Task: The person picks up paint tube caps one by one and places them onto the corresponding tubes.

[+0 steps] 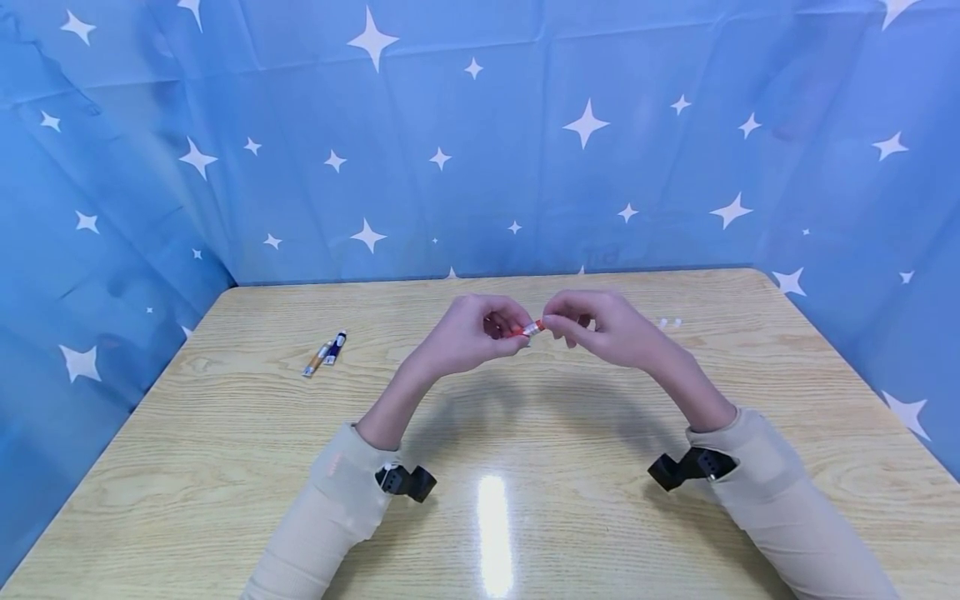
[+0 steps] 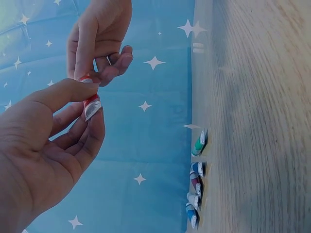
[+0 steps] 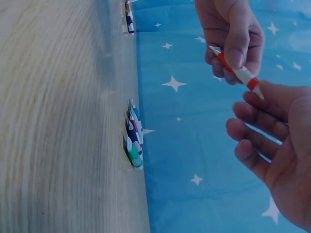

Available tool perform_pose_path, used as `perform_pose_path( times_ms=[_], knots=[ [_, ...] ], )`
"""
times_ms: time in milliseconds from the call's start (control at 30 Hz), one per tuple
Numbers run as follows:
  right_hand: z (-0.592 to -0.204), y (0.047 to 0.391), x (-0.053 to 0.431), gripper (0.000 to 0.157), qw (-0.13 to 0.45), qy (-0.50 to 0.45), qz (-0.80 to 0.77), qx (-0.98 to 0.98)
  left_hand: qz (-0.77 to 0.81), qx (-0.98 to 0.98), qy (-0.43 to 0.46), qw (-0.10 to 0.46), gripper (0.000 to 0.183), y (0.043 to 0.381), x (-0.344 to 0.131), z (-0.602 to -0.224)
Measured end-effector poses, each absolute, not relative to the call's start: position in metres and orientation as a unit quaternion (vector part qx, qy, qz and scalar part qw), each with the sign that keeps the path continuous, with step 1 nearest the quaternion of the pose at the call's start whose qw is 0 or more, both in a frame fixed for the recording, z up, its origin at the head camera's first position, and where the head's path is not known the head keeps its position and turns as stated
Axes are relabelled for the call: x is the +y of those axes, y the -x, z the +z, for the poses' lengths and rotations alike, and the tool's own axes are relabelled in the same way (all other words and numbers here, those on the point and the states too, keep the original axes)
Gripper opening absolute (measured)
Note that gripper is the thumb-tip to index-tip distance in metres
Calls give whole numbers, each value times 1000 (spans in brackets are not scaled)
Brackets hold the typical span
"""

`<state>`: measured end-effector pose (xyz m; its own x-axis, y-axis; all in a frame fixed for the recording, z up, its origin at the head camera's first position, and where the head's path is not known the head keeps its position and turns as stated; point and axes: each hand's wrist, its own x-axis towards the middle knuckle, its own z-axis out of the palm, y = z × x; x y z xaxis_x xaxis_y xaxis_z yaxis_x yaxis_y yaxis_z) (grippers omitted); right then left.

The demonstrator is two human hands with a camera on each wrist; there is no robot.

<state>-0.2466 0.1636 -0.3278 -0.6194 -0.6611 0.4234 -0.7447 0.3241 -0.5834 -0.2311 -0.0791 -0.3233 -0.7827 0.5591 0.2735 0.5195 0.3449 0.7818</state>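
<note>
A small red-and-white paint tube (image 1: 532, 328) is held up above the table between both hands. My left hand (image 1: 480, 333) pinches its body between thumb and fingers, the flat silver crimped end showing past them in the left wrist view. At the other end, the thumb and forefinger of my right hand (image 1: 603, 329) pinch the narrow white tip (image 3: 261, 93), seen in the right wrist view. The remaining right fingers are bent loosely, away from the tube.
An orange tube (image 1: 317, 359) and a dark blue tube (image 1: 336, 347) lie at the table's left. Two small white pieces (image 1: 671, 322) lie back right. Several more tubes, including a green one (image 3: 133, 153), lie near the back edge, hidden in the head view. A blue star-patterned cloth (image 1: 480, 167) hangs behind.
</note>
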Motion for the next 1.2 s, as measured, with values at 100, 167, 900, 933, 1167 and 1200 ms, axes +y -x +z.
perform_pose_path(
  times_ms=[100, 167, 900, 933, 1167, 1200],
  knots=[
    [-329, 246, 162, 15, 46, -433, 393, -810, 468, 819, -330, 17, 10, 230, -78, -323],
    [-330, 246, 161, 18, 48, -429, 392, -812, 467, 820, -331, 13, 10, 229, -77, -321],
    [-335, 243, 155, 48, 101, -346, 414, -836, 399, 833, -349, -160, 10, 220, -60, -322],
    [-335, 243, 154, 48, 98, -343, 418, -836, 399, 833, -348, -161, 11, 220, -60, -322],
    [-336, 245, 153, 41, 75, -334, 454, -822, 419, 837, -326, -130, 11, 224, -65, -322],
    [-336, 246, 153, 39, 73, -337, 460, -818, 421, 839, -321, -126, 11, 225, -66, -322]
  ],
)
